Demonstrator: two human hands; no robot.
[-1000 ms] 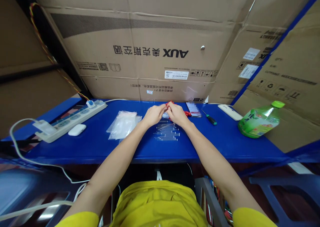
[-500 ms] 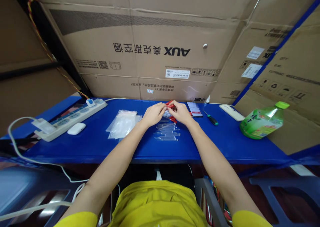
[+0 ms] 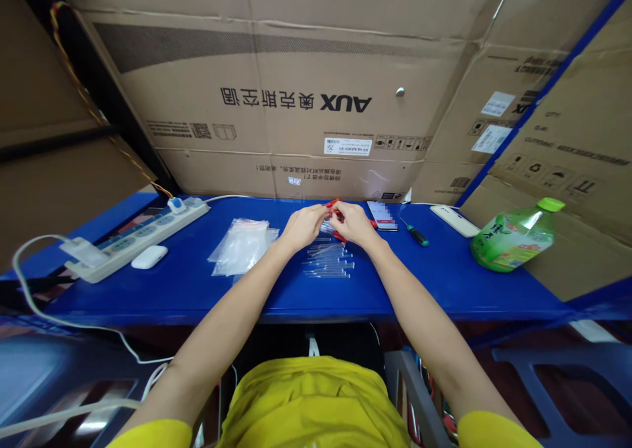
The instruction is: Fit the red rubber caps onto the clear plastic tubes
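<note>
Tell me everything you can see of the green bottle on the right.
The green bottle looks like clear plastic with a bright green cap and a green printed label. It lies tilted on the blue table, cap up to the right, leaning on the cardboard behind. Neither hand touches it. Whether any liquid is inside cannot be told.

Blue table [image 3: 444, 283], green bottle [image 3: 513, 240]

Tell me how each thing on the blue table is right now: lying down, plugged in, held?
Left hand: pinching small red pieces.
Right hand: pinching the same red pieces.
Clear tubes: lying flat in a row, untouched.
Plastic bags: stacked flat.
Bottle: on its side, green cap on.
Power strip: plugs in it.
Screwdriver: lying flat.
Phone: lying flat.
</note>
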